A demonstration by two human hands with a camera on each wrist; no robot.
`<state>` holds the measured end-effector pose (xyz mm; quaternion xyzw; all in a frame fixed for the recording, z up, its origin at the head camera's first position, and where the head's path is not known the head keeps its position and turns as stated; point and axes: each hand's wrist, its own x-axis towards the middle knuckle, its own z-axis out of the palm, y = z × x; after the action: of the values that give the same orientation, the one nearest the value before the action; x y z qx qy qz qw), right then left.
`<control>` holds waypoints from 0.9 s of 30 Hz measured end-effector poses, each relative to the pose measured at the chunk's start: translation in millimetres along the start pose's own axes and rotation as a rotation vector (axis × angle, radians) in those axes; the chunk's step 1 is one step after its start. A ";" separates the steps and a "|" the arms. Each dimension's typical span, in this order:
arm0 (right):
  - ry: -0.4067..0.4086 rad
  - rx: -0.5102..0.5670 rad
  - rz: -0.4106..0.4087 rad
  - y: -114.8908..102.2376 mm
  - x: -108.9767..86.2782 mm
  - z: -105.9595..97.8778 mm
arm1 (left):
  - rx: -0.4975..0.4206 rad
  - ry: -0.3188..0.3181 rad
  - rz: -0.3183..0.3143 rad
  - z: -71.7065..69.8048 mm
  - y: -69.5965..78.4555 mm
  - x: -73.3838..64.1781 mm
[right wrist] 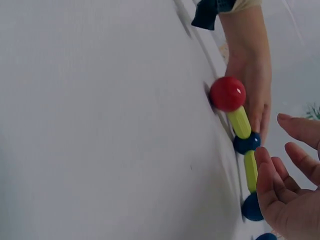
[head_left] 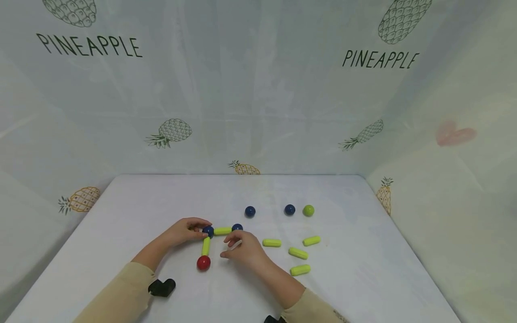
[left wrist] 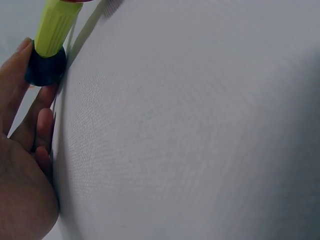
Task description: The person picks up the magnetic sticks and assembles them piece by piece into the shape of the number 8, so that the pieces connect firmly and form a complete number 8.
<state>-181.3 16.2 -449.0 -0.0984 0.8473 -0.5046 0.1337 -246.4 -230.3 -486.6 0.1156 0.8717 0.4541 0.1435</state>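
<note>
My left hand (head_left: 186,231) pinches a blue ball (head_left: 208,231) between thumb and fingers. From that ball one yellow-green stick (head_left: 206,246) runs toward the near side to a red ball (head_left: 203,263). Another yellow-green stick (head_left: 222,231) extends right to a second blue ball (head_left: 237,227), which my right hand partly covers in the head view. Apart from the sticks, my right hand (head_left: 247,252) hovers with loosely bent fingers and nothing between them. The right wrist view shows the joined chain, with the red ball (right wrist: 227,94) at its upper end.
Two loose blue balls (head_left: 250,211) and a green ball (head_left: 308,210) lie farther back on the white table (head_left: 355,287). Several loose yellow-green sticks (head_left: 298,253) are scattered right of my right hand. A pineapple-print cloth (head_left: 258,89) hangs behind the table.
</note>
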 end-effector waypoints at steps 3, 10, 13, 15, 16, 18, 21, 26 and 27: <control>0.005 -0.007 -0.012 1.8 -0.9 -10.2 | 0.013 0.002 -0.002 0.8 -0.8 0.5; -0.002 -0.013 -0.027 7.8 -5.6 -30.8 | 0.013 0.015 -0.020 1.9 -0.9 0.6; 0.002 -0.035 -0.040 11.4 -6.6 -37.9 | 0.016 0.019 -0.032 2.5 0.3 0.3; 0.001 -0.049 -0.050 13.5 -7.3 -42.6 | 0.015 0.023 -0.043 2.9 1.3 0.2; 0.000 -0.057 -0.051 14.7 -7.4 -45.1 | 0.013 0.024 -0.048 3.1 1.7 0.2; 0.001 -0.073 -0.059 16.3 -8.0 -49.9 | 0.012 0.025 -0.057 3.4 1.5 0.3; -0.002 -0.087 -0.061 18.5 -8.6 -56.8 | 0.001 0.026 -0.071 3.4 -0.1 0.8; -0.011 -0.116 -0.060 25.3 -8.6 -68.2 | -0.016 0.023 -0.070 3.3 -1.6 1.1; -0.015 -0.123 -0.061 27.2 -8.2 -70.4 | -0.016 0.021 -0.067 3.3 -1.4 1.0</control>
<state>-197.3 89.9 -439.9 -0.1361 0.8722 -0.4546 0.1183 -246.3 -228.3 -489.7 0.0803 0.8729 0.4571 0.1504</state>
